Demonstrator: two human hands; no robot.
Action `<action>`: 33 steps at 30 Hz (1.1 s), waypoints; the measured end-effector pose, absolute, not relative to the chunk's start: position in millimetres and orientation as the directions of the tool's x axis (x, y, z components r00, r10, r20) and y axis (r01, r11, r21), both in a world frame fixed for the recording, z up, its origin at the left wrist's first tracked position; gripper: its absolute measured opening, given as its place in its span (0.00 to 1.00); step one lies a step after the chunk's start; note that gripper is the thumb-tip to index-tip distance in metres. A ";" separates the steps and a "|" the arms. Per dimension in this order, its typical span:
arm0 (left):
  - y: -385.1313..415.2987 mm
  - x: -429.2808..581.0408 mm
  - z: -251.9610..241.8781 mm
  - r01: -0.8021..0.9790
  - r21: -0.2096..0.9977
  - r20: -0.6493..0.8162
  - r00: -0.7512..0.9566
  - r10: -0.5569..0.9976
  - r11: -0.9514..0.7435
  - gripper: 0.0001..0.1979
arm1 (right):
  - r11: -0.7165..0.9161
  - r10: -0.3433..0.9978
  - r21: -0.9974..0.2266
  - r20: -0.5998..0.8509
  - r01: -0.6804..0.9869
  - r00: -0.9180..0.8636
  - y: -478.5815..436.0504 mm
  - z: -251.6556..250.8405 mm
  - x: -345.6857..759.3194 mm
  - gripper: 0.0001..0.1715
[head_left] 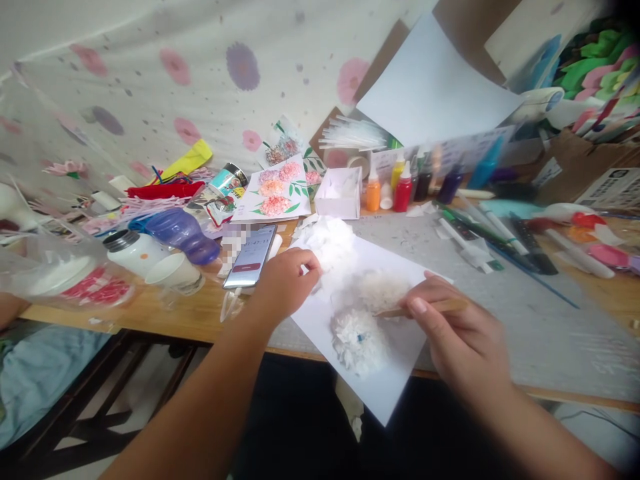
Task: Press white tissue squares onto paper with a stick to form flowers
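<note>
A white paper sheet (395, 393) lies over the table's front edge. On it are a white ruffled flower (357, 340) with a small blue mark at its centre and a second, blurred white fluffy piece (383, 290) behind it. My right hand (450, 320) pinches a thin wooden stick (395, 312), its tip between the two fluffy pieces. At the near edge of a heap of white petals (327, 247), my left hand (293, 280) has thumb and forefinger pressed together; whatever they hold, if anything, is too small to name.
A phone (251, 257), paper cup (175, 273) and white bottle (135, 250) stand or lie left. Behind are flower pictures (275, 190), a white box (339, 193) and paint bottles (403, 190). Brushes and pens (500, 230) lie right; a cardboard box (575, 167) stands behind them.
</note>
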State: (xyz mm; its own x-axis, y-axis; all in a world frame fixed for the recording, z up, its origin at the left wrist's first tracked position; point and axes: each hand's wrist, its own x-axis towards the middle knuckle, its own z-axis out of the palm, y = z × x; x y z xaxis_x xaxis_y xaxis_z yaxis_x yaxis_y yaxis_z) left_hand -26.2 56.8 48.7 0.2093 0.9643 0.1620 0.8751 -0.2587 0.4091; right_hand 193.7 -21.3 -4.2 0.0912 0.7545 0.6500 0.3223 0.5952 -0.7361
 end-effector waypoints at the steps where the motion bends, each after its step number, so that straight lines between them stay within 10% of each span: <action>1: 55.5 -27.0 50.4 0.876 0.412 0.170 0.197 0.966 -0.251 0.06 | 0.596 0.753 -0.736 0.651 0.321 0.094 -21.2 -4.2 193.4 0.11; 12: 56.8 -17.1 34.5 0.867 0.478 0.012 0.150 0.989 -0.138 0.16 | 0.606 0.740 -0.731 0.663 0.313 0.114 -20.6 -5.5 193.6 0.11; 33: 46.6 -36.0 43.2 0.631 0.764 0.053 0.152 0.987 -0.138 0.04 | 0.611 0.736 -0.723 0.669 0.323 0.103 -21.7 -6.3 194.7 0.10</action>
State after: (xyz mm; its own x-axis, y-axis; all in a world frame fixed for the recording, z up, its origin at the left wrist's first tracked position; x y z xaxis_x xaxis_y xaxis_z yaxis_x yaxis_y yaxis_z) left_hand -36.0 46.6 43.2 0.1515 0.9870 0.0531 0.6307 -0.1379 0.7636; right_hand 194.7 -21.7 -6.3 0.1034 0.7362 0.6688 0.3225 0.6112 -0.7228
